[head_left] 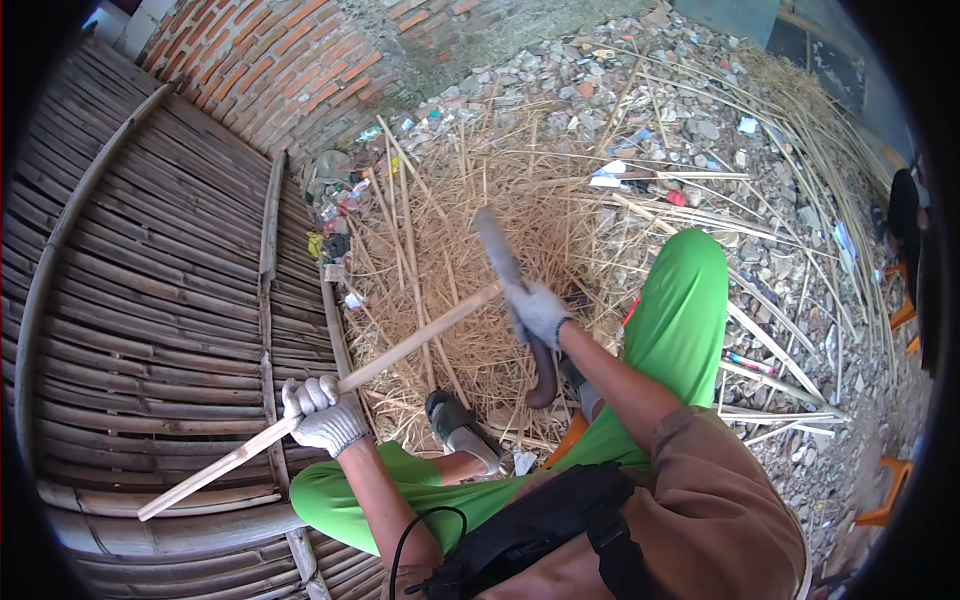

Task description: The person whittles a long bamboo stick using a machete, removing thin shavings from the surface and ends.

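My left hand (324, 412), in a grey-white knit glove, is closed around a long pale split-bamboo stick (420, 338). The stick slants from the lower left up to the middle, where its far end meets my right hand and the blade. My gloved right hand (540, 312) grips a machete (497, 245). Its greyish blade points up and away from me, and its dark curved handle (544, 378) hooks out below the fist. Whether the blade's edge touches the stick I cannot tell. Beneath both hands lies a heap of straw-like shavings (450, 230).
A slatted bamboo panel (170, 300) fills the left side. At the back stands a brick wall (290, 60). Stone rubble (700, 120) with litter and loose strips spreads right, beside a bundle of long thin strips (825, 130). My sandalled foot (462, 430) rests by the shavings.
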The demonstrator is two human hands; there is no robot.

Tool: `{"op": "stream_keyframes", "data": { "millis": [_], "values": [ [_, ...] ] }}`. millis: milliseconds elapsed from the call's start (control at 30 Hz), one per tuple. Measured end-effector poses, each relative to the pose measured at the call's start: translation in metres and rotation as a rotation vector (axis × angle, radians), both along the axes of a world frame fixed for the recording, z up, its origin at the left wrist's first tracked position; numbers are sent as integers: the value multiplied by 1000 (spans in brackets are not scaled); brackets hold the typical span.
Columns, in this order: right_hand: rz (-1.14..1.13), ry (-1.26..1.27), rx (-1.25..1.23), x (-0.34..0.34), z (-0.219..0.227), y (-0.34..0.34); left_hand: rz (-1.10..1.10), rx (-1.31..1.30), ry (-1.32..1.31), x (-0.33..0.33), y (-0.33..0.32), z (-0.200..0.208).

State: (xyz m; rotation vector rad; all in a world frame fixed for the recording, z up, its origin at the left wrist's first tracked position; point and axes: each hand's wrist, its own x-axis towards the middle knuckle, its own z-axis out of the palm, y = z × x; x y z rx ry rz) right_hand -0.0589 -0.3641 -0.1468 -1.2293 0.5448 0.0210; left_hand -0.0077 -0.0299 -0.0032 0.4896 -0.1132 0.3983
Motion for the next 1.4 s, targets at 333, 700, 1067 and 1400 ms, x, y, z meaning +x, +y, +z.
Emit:
{"op": "stream_keyframes", "data": {
  "millis": [333,700,1067,1400],
  "values": [
    [62,-20,8,-2,-20,4,1,78,-78,5,-1,2],
    [138,174,-24,-7,-72,11,-39,275,-72,25,-43,15],
    [205,293,361,-38,-69,29,-59,493,-103,26,-60,40],
    [101,221,629,-82,-34,44,102,702,-284,6,-40,117]
  ]
}}
